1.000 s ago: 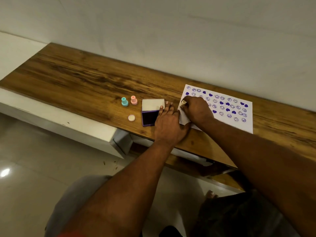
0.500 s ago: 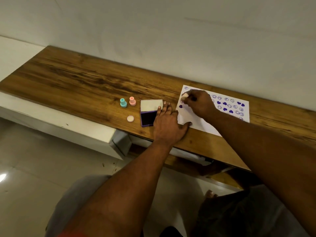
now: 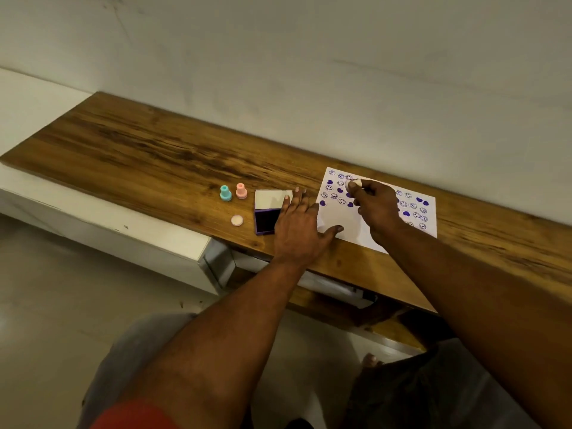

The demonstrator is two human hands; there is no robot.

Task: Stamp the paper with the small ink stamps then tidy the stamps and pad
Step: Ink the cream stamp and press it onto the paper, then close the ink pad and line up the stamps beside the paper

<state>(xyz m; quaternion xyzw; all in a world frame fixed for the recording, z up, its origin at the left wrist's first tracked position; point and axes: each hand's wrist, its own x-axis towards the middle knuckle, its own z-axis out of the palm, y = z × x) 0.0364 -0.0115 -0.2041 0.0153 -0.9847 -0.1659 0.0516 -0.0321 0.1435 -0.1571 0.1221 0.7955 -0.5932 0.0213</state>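
Two stamps, teal and pink, stand at the open ink pad's nine o'clock; right hand pinches a third stamp over the paper; left hand lies flat, fingers spread.

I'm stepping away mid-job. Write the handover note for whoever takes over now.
Right hand: pinching a small pale round stamp over the far left of the white paper sheet.
Left hand: flat, pinning the sheet's left edge, fingers beside the open purple ink pad.
On the wooden desk: teal stamp, pink stamp, loose pale cap.
Done: many purple smileys and hearts.
Left: blank near strip, then tidy up.
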